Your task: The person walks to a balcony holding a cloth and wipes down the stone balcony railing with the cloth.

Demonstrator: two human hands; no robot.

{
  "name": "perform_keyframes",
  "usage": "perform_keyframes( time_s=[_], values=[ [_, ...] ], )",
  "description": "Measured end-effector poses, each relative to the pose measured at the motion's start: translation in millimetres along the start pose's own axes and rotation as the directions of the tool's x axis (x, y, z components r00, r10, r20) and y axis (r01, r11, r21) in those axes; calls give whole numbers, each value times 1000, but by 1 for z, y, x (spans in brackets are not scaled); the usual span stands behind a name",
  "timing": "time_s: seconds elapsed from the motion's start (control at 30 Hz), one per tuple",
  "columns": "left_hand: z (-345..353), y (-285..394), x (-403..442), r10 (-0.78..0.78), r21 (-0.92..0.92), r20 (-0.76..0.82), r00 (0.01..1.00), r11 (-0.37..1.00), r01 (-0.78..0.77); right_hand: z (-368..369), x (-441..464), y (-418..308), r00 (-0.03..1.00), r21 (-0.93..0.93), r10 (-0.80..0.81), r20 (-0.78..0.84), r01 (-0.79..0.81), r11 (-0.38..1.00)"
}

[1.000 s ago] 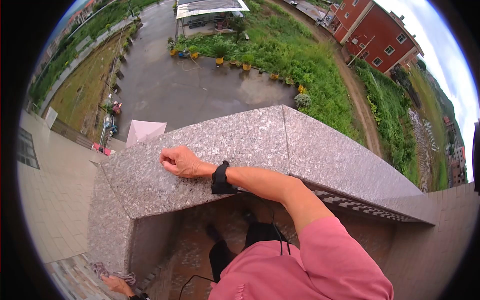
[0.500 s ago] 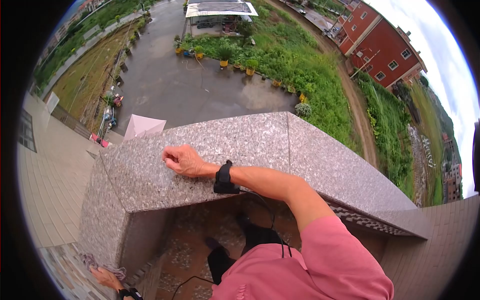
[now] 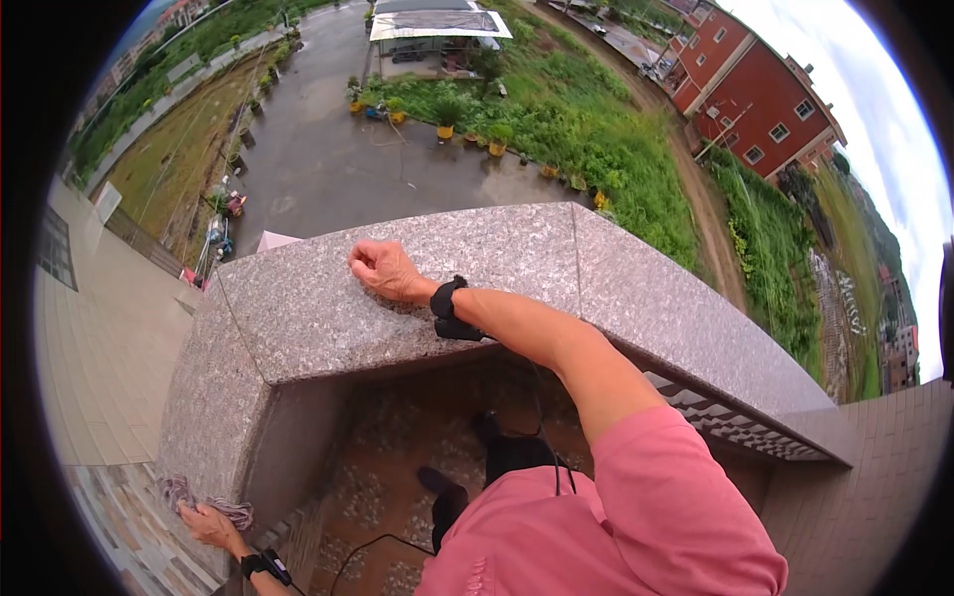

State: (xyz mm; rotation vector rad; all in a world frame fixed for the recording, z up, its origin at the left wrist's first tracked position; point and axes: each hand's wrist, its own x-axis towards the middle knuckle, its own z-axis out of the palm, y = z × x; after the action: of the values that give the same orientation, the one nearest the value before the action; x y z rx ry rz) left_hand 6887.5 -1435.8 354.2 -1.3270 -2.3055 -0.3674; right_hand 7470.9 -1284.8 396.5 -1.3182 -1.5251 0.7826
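My right hand (image 3: 386,270) rests as a loose fist on the speckled granite ledge (image 3: 497,253), with nothing visible in its curled fingers. A black strap (image 3: 452,310) circles that wrist. At the lower left, my left hand (image 3: 209,526) grips a crumpled greyish-pink rag (image 3: 231,512), pressed against the near left end of the ledge, beside the stone-strip wall. Part of the rag sticks out on both sides of the fingers. My left wrist bears a black band with a small device (image 3: 266,564).
The ledge bends round a recess with a patterned tile floor (image 3: 397,497), where my feet stand. A thin black cable (image 3: 373,541) hangs near my body. Beyond the ledge lie a wet paved yard (image 3: 328,149), potted plants (image 3: 446,127) and a red building (image 3: 760,99) far below.
The view has tilted, so the ledge sits higher in it. My right hand has shifted slightly right along the ledge, still a fist. My left hand keeps its hold on the rag.
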Motion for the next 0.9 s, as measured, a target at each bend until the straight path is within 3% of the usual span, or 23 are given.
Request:
perform_keyframes(
  time_s=[0.53,0.77,0.9],
  values=[
    [-22,10,-8,208,-234,-77,975,947,-220,11,18,3,975,-190,60,-216,-102,977],
    [-32,18,-15,148,-177,10,989,974,-144,13,18,0,975,-228,59,-214,-108,968],
    [-23,15,-16,176,-223,-87,981,956,-191,13,17,-1,977,-248,42,-210,-95,964]
  ],
)
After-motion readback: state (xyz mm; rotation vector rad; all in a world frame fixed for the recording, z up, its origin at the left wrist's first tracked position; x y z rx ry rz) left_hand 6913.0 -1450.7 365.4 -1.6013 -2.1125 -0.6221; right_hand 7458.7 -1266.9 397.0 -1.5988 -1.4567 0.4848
